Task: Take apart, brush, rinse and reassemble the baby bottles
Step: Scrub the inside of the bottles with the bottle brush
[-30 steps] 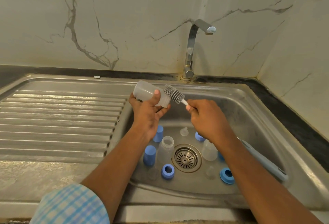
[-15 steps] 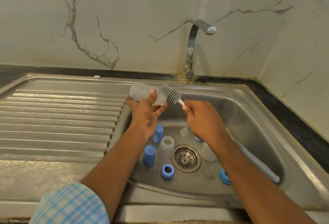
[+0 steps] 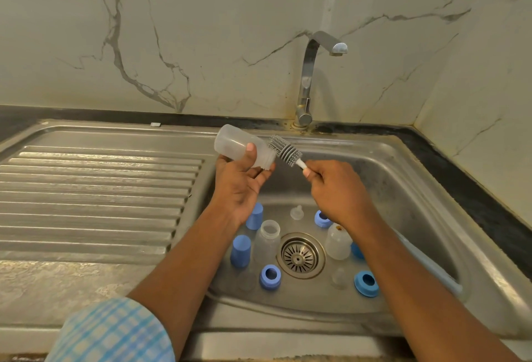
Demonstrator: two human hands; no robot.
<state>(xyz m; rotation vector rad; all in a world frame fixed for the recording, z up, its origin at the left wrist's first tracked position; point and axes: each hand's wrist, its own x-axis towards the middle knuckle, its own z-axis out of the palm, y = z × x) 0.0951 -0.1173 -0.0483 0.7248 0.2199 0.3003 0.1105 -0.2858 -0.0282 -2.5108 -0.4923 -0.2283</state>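
One bottle [image 3: 241, 147] is gripped mid-barrel by the left hand [image 3: 240, 186], mouth turned rightward | brush [image 3: 285, 150] is pinched at its stem by the right hand [image 3: 336, 189], bristles just outside that mouth | light, likely slippery plastic: barrel grip is judged safest

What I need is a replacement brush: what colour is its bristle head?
The bristle head is grey, clearest in the head view.

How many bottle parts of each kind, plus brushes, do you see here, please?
Clear bottles: 3, one in the left hand
Blue caps: 2
Blue rings: 3
Clear teats: 2
Blue piece half hidden behind the right forearm, kind unclear: 1
Brush: 1
Total: 12
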